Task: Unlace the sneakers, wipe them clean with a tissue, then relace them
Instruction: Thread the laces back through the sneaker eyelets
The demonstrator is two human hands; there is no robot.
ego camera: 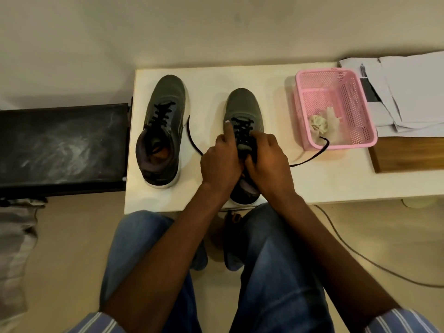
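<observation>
Two dark grey sneakers stand on a white table, toes pointing away from me. The left sneaker is laced with a black lace and stands alone. Both my hands are on the right sneaker, over its tongue and eyelets. My left hand has its index finger stretched along the shoe's left side, the other fingers curled at the lacing. My right hand grips the shoe's upper part with curled fingers. The black lace ends trail out to both sides; the right end reaches the basket.
A pink perforated basket at the right holds crumpled used tissue. Papers and a wooden board lie further right. A black dusty box adjoins the table's left edge. A cable runs on the floor.
</observation>
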